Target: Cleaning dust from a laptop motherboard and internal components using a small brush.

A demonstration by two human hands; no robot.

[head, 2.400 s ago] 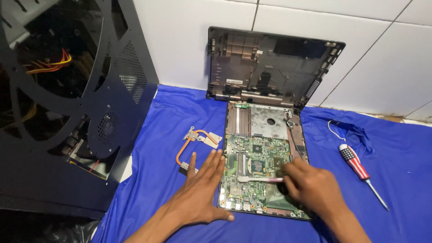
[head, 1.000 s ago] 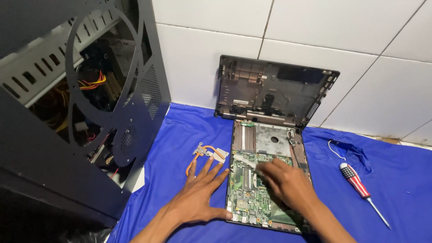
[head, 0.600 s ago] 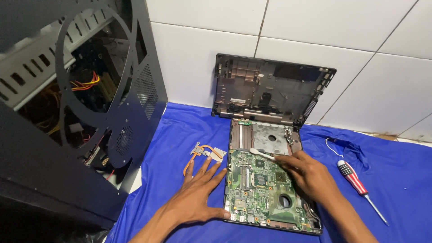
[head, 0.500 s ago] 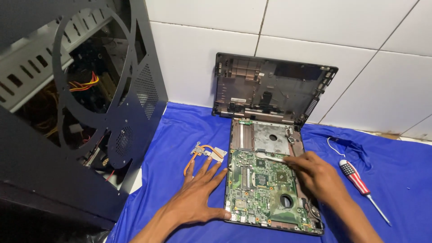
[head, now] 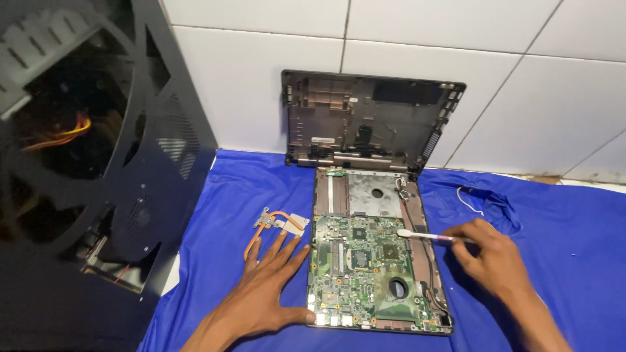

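The left hand [head: 264, 296] lies flat on the blue cloth [head: 222, 195] nearest the camera, fingers spread, its thumb resting against the lower left edge of the green circuit board [head: 365, 270]. The fingertips point away from the camera and stop just short of a copper heat pipe assembly [head: 277, 225] that lies on the cloth beside the board's upper left corner.

The right hand [head: 489, 257] sits to the right of the board, fingers pinched together around the pink end of a thin cotton swab [head: 424, 236]. The swab runs leftward from that hand, and its white tip reaches over the board's right edge, near 1 of the 2 dark square chips; whether the tip actually touches the surface is hard to judge from this angle.

The circuit board rests in the open laptop base [head: 365, 202], whose bare metal tray shows just beyond the board. Farther back, the dark plastic laptop cover [head: 372, 124] stands tilted against the white tiled wall [head: 261, 85]. A thin white cord [head: 473, 202] lies on the cloth to the right of the base.

On the left, a black computer tower case [head: 98, 163] stands on the desk with its side open, orange and yellow wires visible inside.
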